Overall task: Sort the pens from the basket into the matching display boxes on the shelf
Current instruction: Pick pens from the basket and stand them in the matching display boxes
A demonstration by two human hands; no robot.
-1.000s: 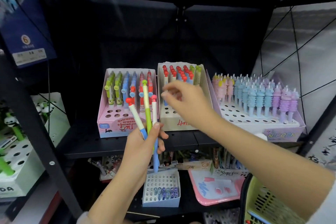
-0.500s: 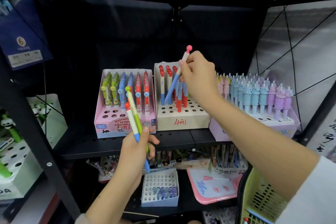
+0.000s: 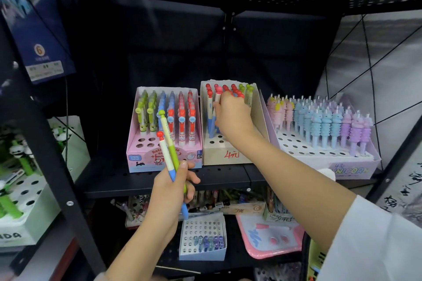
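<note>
A stationery shop: black metal shelving (image 3: 159, 180) carries cardboard display boxes (image 3: 230, 155) of novelty pens (image 3: 319, 123), sorted by colour, with handwritten price labels (image 3: 231, 154) (one marked 4) on their fronts.

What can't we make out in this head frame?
- Basket: cut by the bottom edge, behind the right sleeve; contents unseen.
- Pink-capped pen: lower part hidden by the right hand; whether it is seated is unclear.
- Left hand: grip hides the two pens' lower barrels.

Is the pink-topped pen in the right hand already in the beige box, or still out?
In: the pen stands among the others in the box; right hand grips it.
</note>
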